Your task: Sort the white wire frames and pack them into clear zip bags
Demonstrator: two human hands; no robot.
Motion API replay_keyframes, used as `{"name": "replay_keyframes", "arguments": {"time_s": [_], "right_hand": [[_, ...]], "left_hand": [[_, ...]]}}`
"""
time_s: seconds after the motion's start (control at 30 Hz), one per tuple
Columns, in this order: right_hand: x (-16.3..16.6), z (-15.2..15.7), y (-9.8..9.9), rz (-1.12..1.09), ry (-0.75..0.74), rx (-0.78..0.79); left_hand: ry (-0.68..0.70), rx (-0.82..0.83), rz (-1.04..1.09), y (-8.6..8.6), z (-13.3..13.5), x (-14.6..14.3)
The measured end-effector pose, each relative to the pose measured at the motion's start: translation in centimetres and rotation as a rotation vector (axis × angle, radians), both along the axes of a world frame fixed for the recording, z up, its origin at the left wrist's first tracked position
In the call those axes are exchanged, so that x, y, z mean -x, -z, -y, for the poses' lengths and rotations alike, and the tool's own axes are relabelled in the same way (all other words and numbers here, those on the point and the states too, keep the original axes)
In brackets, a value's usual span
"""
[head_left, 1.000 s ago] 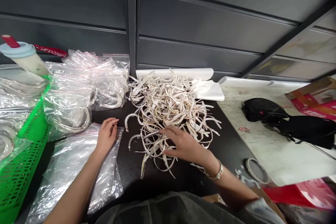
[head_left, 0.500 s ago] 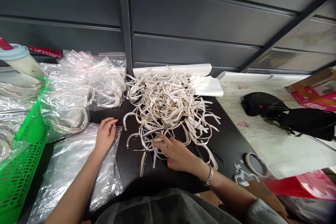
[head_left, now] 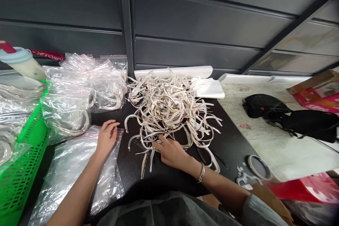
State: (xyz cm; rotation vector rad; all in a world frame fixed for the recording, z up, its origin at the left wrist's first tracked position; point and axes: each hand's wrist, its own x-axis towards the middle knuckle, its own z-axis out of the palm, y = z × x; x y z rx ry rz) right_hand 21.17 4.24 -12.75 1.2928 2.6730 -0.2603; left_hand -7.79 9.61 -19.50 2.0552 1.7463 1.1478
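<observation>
A tangled pile of thin curved strips [head_left: 169,104], whitish with gold and silver shiny edges, covers the middle of the dark table. At the near edge of the pile my right hand [head_left: 173,152] is closed, thumb and fingers pinched on a curved strip; the fingertips are partly hidden among the strips. My left hand [head_left: 107,137] rests to the left of the pile, holding nothing, fingers loosely bent and thumb apart. It lies at the upper edge of flat clear zip bags [head_left: 79,159]. Behind it are filled clear bags [head_left: 71,120] with coiled strips inside.
On the left stand a green basket [head_left: 29,159] holding more bagged strips and a cup with a blue lid [head_left: 17,55]. White rolled sheeting [head_left: 174,72] lies against the grey panel wall. A tape roll [head_left: 259,167] and a black bag [head_left: 267,106] are on the right.
My right hand has shifted slightly left, its fingers drawing closer together among the strips. One loose strip near it has moved a little left. My left hand stays in place.
</observation>
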Motion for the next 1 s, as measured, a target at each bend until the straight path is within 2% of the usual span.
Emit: {"name": "replay_keyframes", "arguments": {"time_s": [0.17, 0.33, 0.43, 0.57, 0.63, 0.77, 0.9, 1.0], "right_hand": [[-0.4, -0.1, -0.2, -0.130, 0.029, 0.033], [-1.8, -1.2, -2.6, -0.420, 0.016, 0.204], [-3.1, -2.8, -4.2, -0.625, 0.010, 0.429], [-4.7, -5.5, -5.6, -0.975, 0.141, 0.883], [-5.3, -6.8, -6.3, -1.153, 0.213, 0.964], [-6.1, -8.9, -8.8, -1.288, 0.333, 0.845], [-6.5, -10.8, -11.5, -1.245, 0.395, 0.520], [-6.6, -13.0, -12.6, -1.196, 0.378, 0.312]], "left_hand": [[0.005, -0.005, -0.009, 0.1, -0.1, 0.1], [0.017, 0.001, -0.007, 0.2, -0.1, 0.2], [0.028, -0.001, -0.001, 0.2, -0.1, 0.2], [0.020, 0.010, 0.016, 0.1, 0.0, 0.2], [0.013, 0.010, 0.019, 0.1, 0.0, 0.2], [0.015, -0.008, 0.007, 0.2, -0.1, 0.3], [0.016, -0.005, -0.005, 0.3, -0.2, 0.4], [0.023, -0.004, -0.007, 0.3, -0.2, 0.4]]}}
